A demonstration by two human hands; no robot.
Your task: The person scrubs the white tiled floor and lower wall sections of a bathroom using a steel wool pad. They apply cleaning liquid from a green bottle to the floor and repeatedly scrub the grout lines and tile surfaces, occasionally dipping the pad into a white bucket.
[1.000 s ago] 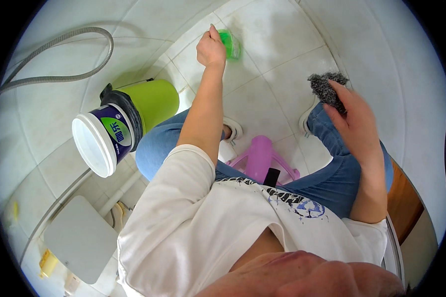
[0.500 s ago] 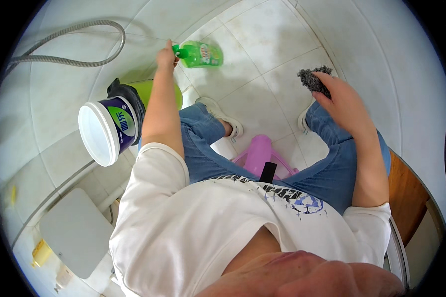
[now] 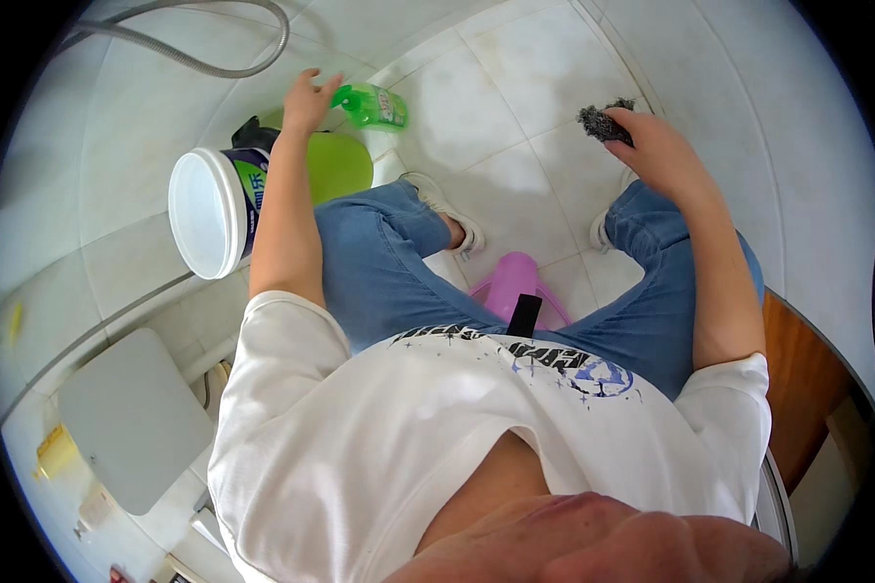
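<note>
My left hand [image 3: 308, 101] is open, fingers apart, just left of a green pump bottle [image 3: 375, 107] standing by the far left wall. The bottle's green pump head lies close to my fingertips, and the hand no longer grips it. Over on the right, my right hand [image 3: 655, 148] is closed round a dark grey steel wool scourer [image 3: 606, 120], held above the tiled floor with its front part sticking out past the fingers.
A white-rimmed bucket [image 3: 205, 214] with a dark label stands left of my left forearm, beside a lime green container [image 3: 338, 167]. A metal shower hose [image 3: 187, 64] loops along the left wall. A pink plastic object [image 3: 512, 282] is between my legs. A grey lid [image 3: 138, 420] lies lower left.
My left hand has let go of the bottle's pump and moved slightly left, its fingers opening. The right hand, still holding the scourer, has shifted a little farther forward.
</note>
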